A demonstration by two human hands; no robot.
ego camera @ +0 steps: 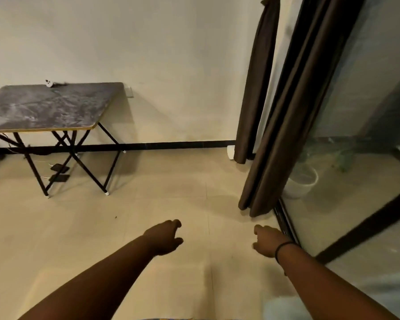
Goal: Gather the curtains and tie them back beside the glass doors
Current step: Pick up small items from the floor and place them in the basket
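Both hands — left hand (165, 237), right hand (267, 241) — are held out at lower centre, grip released; dark curtains (293, 125) hang at upper right.

I am standing in a sparsely furnished room of a home, by the look of it. Pale floor tiles (171, 199) run up to a plain cream wall (171, 54) edged with a black skirting strip (183, 145). At ten o'clock a folding counter (49, 107) with a dark marbled top stands on crossed black legs, with what may be two phones (59, 173) lying on the floor beneath it. At two o'clock dark brown curtains (293, 125) hang floor-length beside black-framed glass doors (356, 158), and through the glass I see a white bucket (301, 182) outside.
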